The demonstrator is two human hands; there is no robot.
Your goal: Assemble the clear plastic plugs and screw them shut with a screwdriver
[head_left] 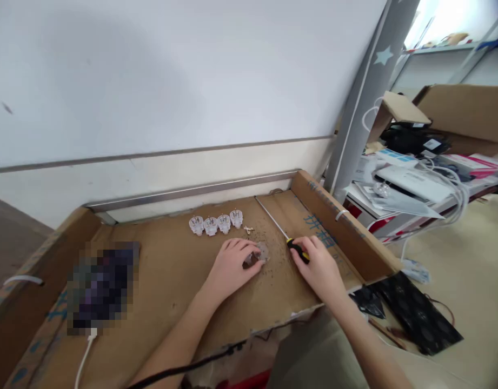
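My left hand (232,265) rests on the cardboard with its fingers curled round a clear plastic plug piece (264,252), partly hidden by the fingertips. My right hand (320,268) is closed on the black and yellow handle of a long screwdriver (273,219). The screwdriver's thin shaft lies away from me across the cardboard, its tip near the back edge. Beyond my left hand, several clear plugs (210,225) with metal pins stand in a row. Some small metal parts (249,230) lie at the right end of that row.
The cardboard tray (171,308) has raised sides (346,232). Dark specks are scattered between my hands. A pixelated dark object (106,286) with a white cable (84,356) lies at left. A black cable (192,367) crosses the front edge. Boxes and papers (419,183) crowd a shelf at right.
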